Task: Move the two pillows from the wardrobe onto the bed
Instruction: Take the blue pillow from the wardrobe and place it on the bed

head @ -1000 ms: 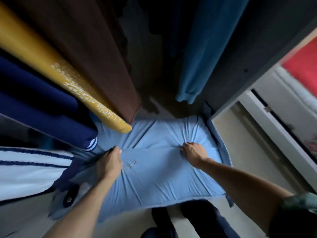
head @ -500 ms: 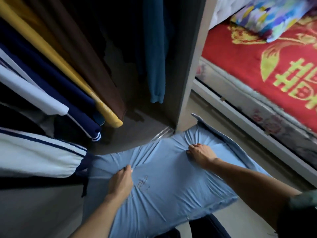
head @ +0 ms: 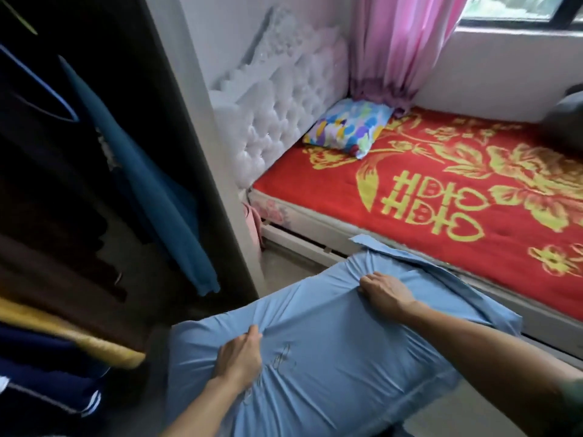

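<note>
I hold a light blue pillow (head: 331, 348) in the air in front of me, outside the wardrobe (head: 176, 127). My left hand (head: 239, 357) pinches the cover near its left side. My right hand (head: 383, 290) grips bunched fabric near the top right. The bed (head: 441, 197), covered by a red blanket with yellow patterns, lies to the right, and the blue pillow's right corner hangs beside its near edge. A smaller multicoloured pillow (head: 350, 126) rests at the head of the bed against the tufted white headboard (head: 284, 99).
Hanging clothes fill the open wardrobe on the left, among them a teal garment (head: 151, 184) and a yellow one (head: 79, 339). A pink curtain (head: 400, 42) hangs by the window. A dark object (head: 568, 118) sits at the bed's far right. A strip of floor (head: 284, 266) separates wardrobe and bed.
Both hands have lifted the blue pillow out of the wardrobe and swung it right towards the bed. My view has turned from the wardrobe interior to the bed.
</note>
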A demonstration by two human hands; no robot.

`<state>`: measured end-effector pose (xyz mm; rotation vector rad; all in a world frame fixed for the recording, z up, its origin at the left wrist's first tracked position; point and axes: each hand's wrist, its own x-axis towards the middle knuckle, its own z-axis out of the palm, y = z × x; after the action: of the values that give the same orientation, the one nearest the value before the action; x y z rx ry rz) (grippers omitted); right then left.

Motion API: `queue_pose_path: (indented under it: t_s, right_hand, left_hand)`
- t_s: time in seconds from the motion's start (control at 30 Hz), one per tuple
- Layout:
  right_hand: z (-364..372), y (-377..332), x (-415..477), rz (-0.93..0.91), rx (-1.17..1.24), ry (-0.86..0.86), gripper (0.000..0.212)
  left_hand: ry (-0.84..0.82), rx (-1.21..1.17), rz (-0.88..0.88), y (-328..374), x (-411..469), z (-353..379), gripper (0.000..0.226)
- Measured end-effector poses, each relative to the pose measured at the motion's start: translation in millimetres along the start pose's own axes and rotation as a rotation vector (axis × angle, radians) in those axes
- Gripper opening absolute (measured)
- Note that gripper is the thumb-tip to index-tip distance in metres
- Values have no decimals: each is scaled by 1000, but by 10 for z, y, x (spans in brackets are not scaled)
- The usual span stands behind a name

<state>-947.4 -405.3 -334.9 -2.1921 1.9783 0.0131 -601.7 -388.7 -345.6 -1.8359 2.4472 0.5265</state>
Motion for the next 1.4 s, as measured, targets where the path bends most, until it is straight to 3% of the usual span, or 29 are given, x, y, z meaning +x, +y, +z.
queue_pose_path:
  t_s: [0.4, 0.6, 1.0, 1.4]
  right_hand:
    - [-724, 2527, 964, 142, 12, 114, 23]
    - [-1207, 3336, 1548, 194, 34, 250, 21]
    - [-1435, 3882, 3487, 223, 36, 265, 25]
    - [-1564, 3960, 5929, 355, 85, 212, 11]
  left_hand:
    - [41, -24, 109, 2085, 1982, -226, 20]
    - [73, -44, 163, 2731, 2834, -508, 24]
    - [141, -43, 174, 2528, 4900, -993, 23]
    - [35, -67, 146, 1904, 6977, -1531, 26]
